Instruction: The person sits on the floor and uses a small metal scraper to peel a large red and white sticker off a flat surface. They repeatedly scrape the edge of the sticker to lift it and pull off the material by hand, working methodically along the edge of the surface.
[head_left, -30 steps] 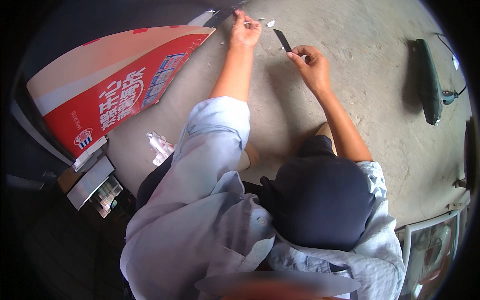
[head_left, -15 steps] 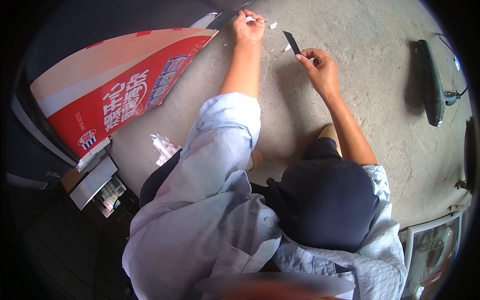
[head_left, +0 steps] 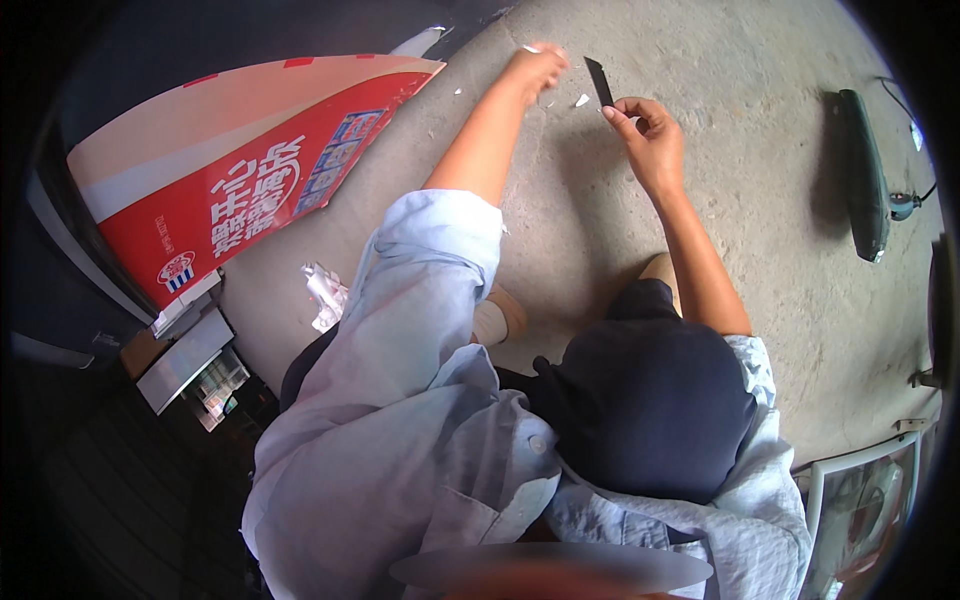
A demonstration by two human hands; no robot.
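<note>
My right hand pinches the lower end of a flat black blade between thumb and fingers. The blade points up and left, clear of the concrete floor, and its far end is slanted. To the left of it, my left hand is smeared by motion at the end of an outstretched arm. A small white patch shows by its knuckles, but I cannot make out whether the fingers grip anything. A small white scrap lies on the floor between the two hands, with other white bits scattered around.
A large red and beige printed board leans at the left. Crumpled white material lies beside my left arm. A long dark green object with a cord rests at the right. A white-framed glass panel stands lower right.
My left hand has swung right and slightly nearer, toward the blade; the white piece seen in its fingers earlier is no longer clear. My right hand and the blade have shifted slightly right.
</note>
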